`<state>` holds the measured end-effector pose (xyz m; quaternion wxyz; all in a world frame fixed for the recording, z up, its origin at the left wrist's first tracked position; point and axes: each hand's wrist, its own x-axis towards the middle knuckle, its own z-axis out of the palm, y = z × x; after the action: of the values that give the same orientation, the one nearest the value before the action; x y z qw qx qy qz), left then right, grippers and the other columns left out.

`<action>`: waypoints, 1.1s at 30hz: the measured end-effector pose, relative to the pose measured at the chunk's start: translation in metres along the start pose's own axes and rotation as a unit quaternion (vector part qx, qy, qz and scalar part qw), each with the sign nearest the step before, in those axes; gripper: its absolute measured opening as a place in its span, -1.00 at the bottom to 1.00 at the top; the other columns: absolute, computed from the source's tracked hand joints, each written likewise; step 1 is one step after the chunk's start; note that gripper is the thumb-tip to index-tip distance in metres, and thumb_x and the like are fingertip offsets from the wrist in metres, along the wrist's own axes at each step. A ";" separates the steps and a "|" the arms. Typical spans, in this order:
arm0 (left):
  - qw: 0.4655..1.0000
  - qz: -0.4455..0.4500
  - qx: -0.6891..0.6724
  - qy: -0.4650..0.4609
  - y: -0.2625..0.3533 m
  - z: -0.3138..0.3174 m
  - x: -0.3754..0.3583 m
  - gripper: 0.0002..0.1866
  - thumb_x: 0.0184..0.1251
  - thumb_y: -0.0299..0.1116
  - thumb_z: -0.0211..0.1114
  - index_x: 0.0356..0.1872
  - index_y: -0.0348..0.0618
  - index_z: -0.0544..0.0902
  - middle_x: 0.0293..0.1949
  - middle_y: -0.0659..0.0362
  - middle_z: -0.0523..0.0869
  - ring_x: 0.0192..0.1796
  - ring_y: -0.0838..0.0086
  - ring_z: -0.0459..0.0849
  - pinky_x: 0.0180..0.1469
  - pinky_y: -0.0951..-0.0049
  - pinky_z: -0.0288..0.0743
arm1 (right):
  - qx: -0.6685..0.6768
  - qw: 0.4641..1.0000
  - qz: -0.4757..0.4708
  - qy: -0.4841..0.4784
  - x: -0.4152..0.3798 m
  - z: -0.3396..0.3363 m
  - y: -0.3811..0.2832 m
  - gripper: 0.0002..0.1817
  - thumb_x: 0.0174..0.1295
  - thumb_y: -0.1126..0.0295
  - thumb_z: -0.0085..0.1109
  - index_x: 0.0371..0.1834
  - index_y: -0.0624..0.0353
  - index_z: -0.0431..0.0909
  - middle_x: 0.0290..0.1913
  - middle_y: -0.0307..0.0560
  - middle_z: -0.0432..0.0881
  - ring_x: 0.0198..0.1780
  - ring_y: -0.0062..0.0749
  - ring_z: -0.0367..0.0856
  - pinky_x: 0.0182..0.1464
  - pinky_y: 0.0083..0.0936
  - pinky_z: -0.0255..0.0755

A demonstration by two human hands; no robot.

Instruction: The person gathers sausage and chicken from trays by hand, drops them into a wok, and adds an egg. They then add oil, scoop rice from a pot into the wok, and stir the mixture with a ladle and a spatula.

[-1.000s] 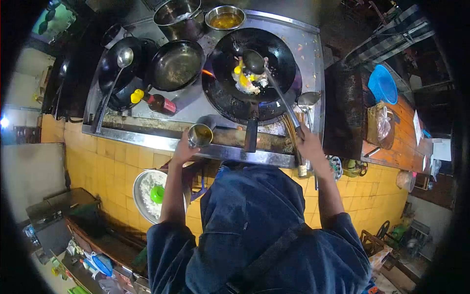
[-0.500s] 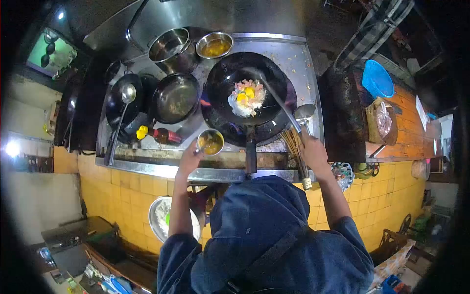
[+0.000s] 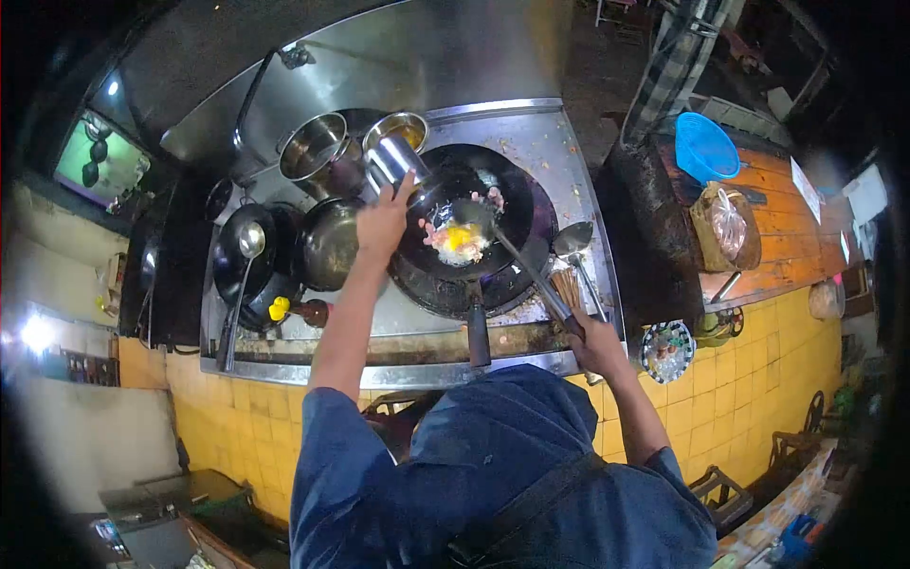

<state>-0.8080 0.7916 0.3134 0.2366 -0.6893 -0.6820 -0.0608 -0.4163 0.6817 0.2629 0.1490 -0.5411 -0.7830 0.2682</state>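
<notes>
My left hand (image 3: 384,220) is wrapped round a shiny metal cup (image 3: 396,159), held tilted over the left rear rim of the wok (image 3: 507,185). The cup's inside is turned out of sight. In my right hand (image 3: 599,347) is the handle of a long wok spatula (image 3: 533,269), whose dark head rests among the food in the wok. That food is broken egg (image 3: 462,239) with yellow yolk and white, plus small pink meat pieces (image 3: 490,197). The wok's own handle (image 3: 479,332) points toward me, untouched by either hand.
Behind the cup stand a steel pot (image 3: 315,147) and a bowl of yellowish liquid (image 3: 398,128). Left are a second pan (image 3: 327,247) and a ladle (image 3: 250,242) in another wok. Another long-handled utensil (image 3: 573,239) lies at right. A blue basket (image 3: 706,147) is on the wooden table.
My left hand has moved forward with the cup, from the stove's front to the wok's rear rim, and tilted it. The spatula head has come down into the egg, and the yolks have broken.
</notes>
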 end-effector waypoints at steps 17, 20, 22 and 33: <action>0.738 -0.297 -0.602 -0.067 -0.039 0.022 -0.080 -0.75 0.13 -0.42 0.10 -0.13 -0.04 0.54 -0.51 0.13 0.57 -0.61 0.38 0.48 -0.55 0.34 0.34 | 0.064 0.996 0.006 0.053 0.036 -0.005 -0.026 -0.53 0.00 0.40 0.10 0.07 0.12 0.40 -0.52 0.12 0.55 -0.42 0.02 0.57 -0.35 -0.20 0.40; 0.441 -0.493 -0.742 -0.112 -0.009 0.013 -0.157 -0.84 0.13 -0.40 0.08 -0.24 0.01 0.45 -0.71 0.36 0.31 -0.78 0.69 0.22 -0.80 0.64 0.05 | 0.190 0.982 0.020 0.013 0.077 0.005 -0.034 -0.52 0.00 0.39 0.13 0.07 0.17 0.41 -0.55 -0.03 0.51 -0.43 -0.28 0.53 -0.33 -0.36 0.37; 0.388 -0.533 -0.746 -0.096 0.008 0.012 -0.202 -0.96 0.15 -0.37 0.10 -0.41 -0.02 0.42 -0.68 0.33 0.35 -0.77 0.67 0.22 -0.78 0.67 0.05 | 0.214 0.977 -0.017 -0.002 0.116 0.005 -0.067 -0.50 0.00 0.40 0.13 0.08 0.27 0.38 -0.55 -0.11 0.47 -0.43 -0.45 0.46 -0.31 -0.45 0.35; 0.506 -0.497 -0.705 0.015 0.032 0.075 -0.329 -0.85 0.23 -0.45 0.15 -0.18 -0.17 0.55 -0.59 0.36 0.46 -0.61 0.73 0.35 -0.62 0.67 0.21 | 0.043 0.996 0.011 -0.076 0.326 0.092 -0.159 -0.64 -0.08 0.32 0.09 -0.31 0.44 0.52 -0.20 0.37 0.54 -0.11 0.12 0.55 -0.02 -0.21 0.43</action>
<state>-0.8154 0.5238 0.1058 -0.3855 -0.1762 -0.6413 -0.6396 -0.7069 0.9174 0.2618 0.1098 -0.5207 -0.7738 0.3437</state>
